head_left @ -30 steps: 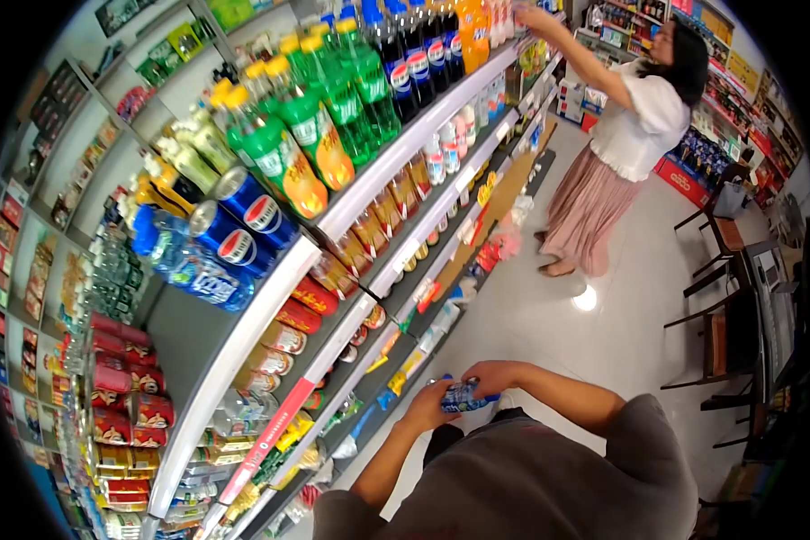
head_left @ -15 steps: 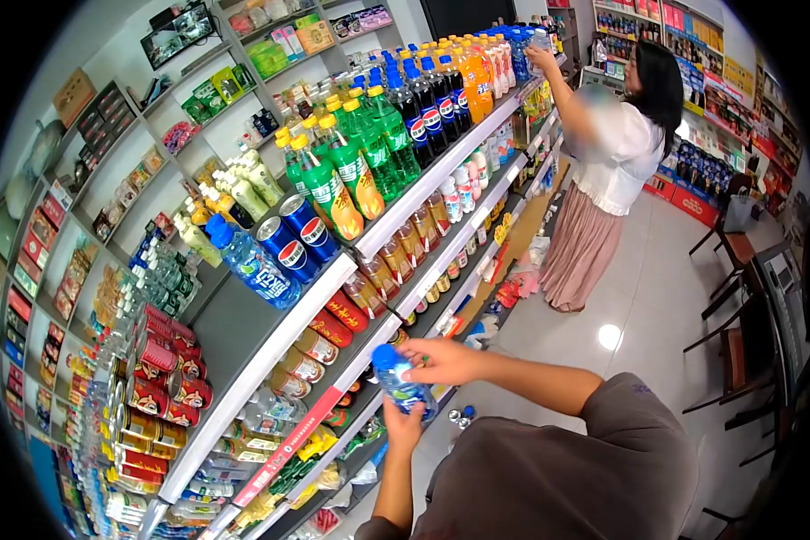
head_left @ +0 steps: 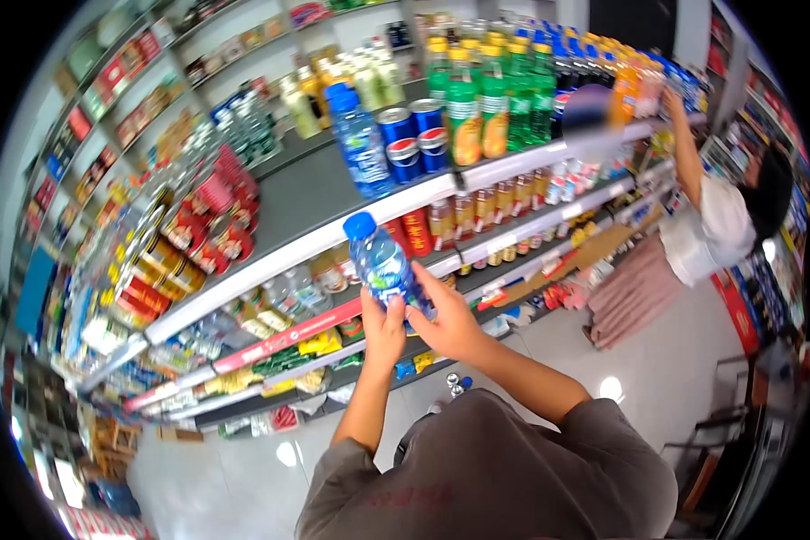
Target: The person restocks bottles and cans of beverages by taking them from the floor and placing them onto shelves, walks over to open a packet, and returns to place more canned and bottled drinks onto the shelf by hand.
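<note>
A blue-capped bottle with a blue label (head_left: 385, 261) is held upright, slightly tilted, in front of the shelf edge. My left hand (head_left: 383, 331) grips its lower left side, and my right hand (head_left: 443, 315) wraps its lower right side. Behind it, on the grey top shelf (head_left: 310, 184), stands a similar blue-capped bottle (head_left: 362, 148). Two blue cans (head_left: 400, 144) stand just right of that bottle, followed by green bottles with yellow caps (head_left: 464, 108).
Red cans (head_left: 211, 220) stand on the shelf at the left. Lower shelves hold bottles and packets. At the right another person (head_left: 715, 225) reaches to the far end of the top shelf. Chairs (head_left: 706, 441) are at the lower right; small cans (head_left: 456, 382) are on the floor.
Both hands have raised the bottle from near my body to the shelf edge. My right hand has moved from the bottle's upper part to its lower side. The view has turned left.
</note>
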The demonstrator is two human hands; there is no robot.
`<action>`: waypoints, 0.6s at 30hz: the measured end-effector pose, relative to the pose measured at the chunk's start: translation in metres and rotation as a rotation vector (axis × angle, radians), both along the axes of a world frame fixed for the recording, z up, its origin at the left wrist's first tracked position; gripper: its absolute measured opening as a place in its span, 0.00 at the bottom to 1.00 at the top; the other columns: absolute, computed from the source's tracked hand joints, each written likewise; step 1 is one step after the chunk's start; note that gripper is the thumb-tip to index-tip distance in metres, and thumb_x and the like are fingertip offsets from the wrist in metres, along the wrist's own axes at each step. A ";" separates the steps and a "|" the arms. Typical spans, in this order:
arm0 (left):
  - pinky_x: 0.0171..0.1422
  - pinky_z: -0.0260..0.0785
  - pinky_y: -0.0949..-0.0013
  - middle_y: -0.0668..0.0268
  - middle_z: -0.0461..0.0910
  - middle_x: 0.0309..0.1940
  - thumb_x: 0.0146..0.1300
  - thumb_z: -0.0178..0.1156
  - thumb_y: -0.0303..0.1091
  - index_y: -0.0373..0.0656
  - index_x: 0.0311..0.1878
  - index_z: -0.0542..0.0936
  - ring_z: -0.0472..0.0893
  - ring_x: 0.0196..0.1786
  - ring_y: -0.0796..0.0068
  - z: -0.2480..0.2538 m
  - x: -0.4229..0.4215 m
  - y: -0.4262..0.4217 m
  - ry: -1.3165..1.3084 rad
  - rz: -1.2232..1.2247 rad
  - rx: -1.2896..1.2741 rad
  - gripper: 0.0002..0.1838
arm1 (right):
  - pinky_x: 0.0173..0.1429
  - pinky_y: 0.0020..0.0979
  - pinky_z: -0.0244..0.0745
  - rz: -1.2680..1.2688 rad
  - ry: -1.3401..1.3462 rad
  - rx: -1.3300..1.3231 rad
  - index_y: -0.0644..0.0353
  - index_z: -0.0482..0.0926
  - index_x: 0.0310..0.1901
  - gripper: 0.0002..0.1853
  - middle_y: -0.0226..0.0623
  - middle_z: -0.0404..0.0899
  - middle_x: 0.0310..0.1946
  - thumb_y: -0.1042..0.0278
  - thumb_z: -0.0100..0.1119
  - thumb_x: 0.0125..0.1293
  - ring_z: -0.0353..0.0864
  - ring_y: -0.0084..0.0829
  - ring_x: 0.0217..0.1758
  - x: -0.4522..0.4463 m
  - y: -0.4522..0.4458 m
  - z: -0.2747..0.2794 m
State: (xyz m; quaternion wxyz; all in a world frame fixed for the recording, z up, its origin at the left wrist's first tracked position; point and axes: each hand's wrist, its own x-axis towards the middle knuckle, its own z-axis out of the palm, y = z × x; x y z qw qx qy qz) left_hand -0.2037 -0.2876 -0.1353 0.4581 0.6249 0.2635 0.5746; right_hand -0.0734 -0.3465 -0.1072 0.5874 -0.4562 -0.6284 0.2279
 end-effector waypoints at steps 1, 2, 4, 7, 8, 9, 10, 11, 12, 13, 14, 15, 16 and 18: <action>0.65 0.66 0.64 0.58 0.73 0.57 0.72 0.58 0.51 0.33 0.67 0.63 0.73 0.58 0.70 0.012 -0.003 0.006 -0.043 0.003 0.016 0.34 | 0.65 0.42 0.72 0.002 -0.031 0.034 0.74 0.60 0.70 0.35 0.62 0.76 0.58 0.70 0.62 0.65 0.80 0.52 0.61 -0.006 0.006 0.010; 0.64 0.67 0.64 0.58 0.73 0.57 0.72 0.58 0.52 0.33 0.67 0.63 0.74 0.57 0.70 0.027 -0.008 0.009 -0.028 0.019 0.050 0.35 | 0.63 0.41 0.73 0.036 -0.027 0.022 0.75 0.60 0.70 0.35 0.62 0.77 0.57 0.70 0.62 0.65 0.81 0.51 0.60 -0.009 0.012 0.019; 0.62 0.68 0.65 0.58 0.74 0.56 0.71 0.59 0.50 0.34 0.66 0.63 0.74 0.55 0.71 0.045 -0.018 0.027 -0.014 0.066 0.148 0.33 | 0.62 0.40 0.74 0.063 -0.016 0.117 0.73 0.61 0.70 0.33 0.62 0.77 0.56 0.71 0.61 0.66 0.81 0.51 0.59 -0.017 0.032 0.032; 0.57 0.71 0.67 0.59 0.76 0.52 0.72 0.60 0.40 0.34 0.65 0.63 0.76 0.51 0.73 0.069 -0.034 0.057 0.000 0.061 0.144 0.27 | 0.58 0.40 0.76 0.125 0.054 0.126 0.69 0.67 0.67 0.29 0.59 0.79 0.53 0.73 0.59 0.65 0.83 0.51 0.56 -0.028 0.071 0.052; 0.58 0.70 0.69 0.63 0.75 0.54 0.74 0.57 0.45 0.37 0.68 0.64 0.74 0.53 0.76 0.077 -0.040 0.069 0.065 0.068 0.157 0.29 | 0.58 0.40 0.76 0.126 0.069 0.172 0.69 0.67 0.67 0.28 0.59 0.80 0.53 0.72 0.59 0.65 0.83 0.51 0.56 -0.032 0.091 0.050; 0.58 0.70 0.69 0.63 0.75 0.54 0.73 0.59 0.43 0.37 0.67 0.64 0.74 0.52 0.76 0.084 -0.045 0.083 0.090 0.063 0.142 0.28 | 0.58 0.40 0.76 0.137 0.089 0.176 0.68 0.68 0.66 0.28 0.59 0.80 0.52 0.72 0.59 0.65 0.83 0.51 0.56 -0.036 0.104 0.056; 0.58 0.70 0.69 0.63 0.75 0.53 0.72 0.60 0.40 0.37 0.67 0.64 0.74 0.52 0.76 0.092 -0.050 0.097 0.114 0.058 0.129 0.27 | 0.57 0.40 0.76 0.148 0.109 0.181 0.68 0.68 0.66 0.27 0.58 0.81 0.51 0.71 0.59 0.66 0.83 0.50 0.56 -0.040 0.116 0.064; 0.59 0.69 0.69 0.64 0.75 0.53 0.71 0.61 0.38 0.37 0.67 0.64 0.75 0.52 0.76 0.102 -0.055 0.106 0.137 0.028 0.127 0.28 | 0.56 0.39 0.76 0.148 0.109 0.136 0.67 0.69 0.65 0.26 0.57 0.82 0.50 0.71 0.59 0.66 0.83 0.49 0.54 -0.043 0.123 0.075; 0.59 0.69 0.69 0.64 0.75 0.53 0.70 0.62 0.37 0.37 0.67 0.64 0.75 0.52 0.76 0.110 -0.059 0.114 0.160 -0.002 0.125 0.28 | 0.55 0.38 0.76 0.133 0.113 0.214 0.66 0.69 0.66 0.26 0.54 0.83 0.49 0.72 0.59 0.66 0.85 0.45 0.52 -0.046 0.146 0.068; 0.60 0.69 0.69 0.63 0.76 0.53 0.67 0.65 0.34 0.37 0.67 0.65 0.75 0.53 0.76 0.116 -0.063 0.121 0.180 -0.012 0.111 0.30 | 0.54 0.37 0.77 0.152 0.144 0.213 0.67 0.69 0.66 0.26 0.53 0.83 0.49 0.73 0.58 0.66 0.85 0.43 0.51 -0.049 0.158 0.067; 0.61 0.69 0.69 0.63 0.76 0.53 0.67 0.65 0.33 0.36 0.67 0.65 0.75 0.54 0.76 0.120 -0.065 0.130 0.176 -0.025 0.097 0.30 | 0.53 0.36 0.77 0.175 0.170 0.215 0.67 0.69 0.66 0.26 0.52 0.83 0.48 0.74 0.58 0.66 0.85 0.41 0.50 -0.051 0.170 0.068; 0.61 0.69 0.69 0.63 0.77 0.53 0.66 0.65 0.32 0.36 0.67 0.65 0.76 0.54 0.76 0.120 -0.068 0.140 0.174 -0.038 0.084 0.30 | 0.53 0.35 0.77 0.169 0.175 0.193 0.68 0.69 0.66 0.26 0.52 0.84 0.48 0.75 0.58 0.66 0.85 0.40 0.50 -0.052 0.187 0.063; 0.61 0.68 0.69 0.63 0.77 0.53 0.66 0.65 0.31 0.36 0.67 0.66 0.76 0.54 0.76 0.120 -0.072 0.150 0.174 -0.052 0.069 0.30 | 0.53 0.35 0.77 0.162 0.182 0.171 0.68 0.69 0.66 0.26 0.52 0.84 0.48 0.76 0.58 0.66 0.85 0.38 0.50 -0.054 0.197 0.062; 0.64 0.69 0.68 0.60 0.77 0.56 0.65 0.64 0.26 0.34 0.70 0.64 0.77 0.56 0.73 0.116 -0.076 0.171 0.210 -0.105 0.121 0.32 | 0.52 0.35 0.78 0.152 0.213 0.184 0.70 0.70 0.64 0.25 0.53 0.84 0.47 0.77 0.58 0.66 0.86 0.39 0.50 -0.056 0.221 0.052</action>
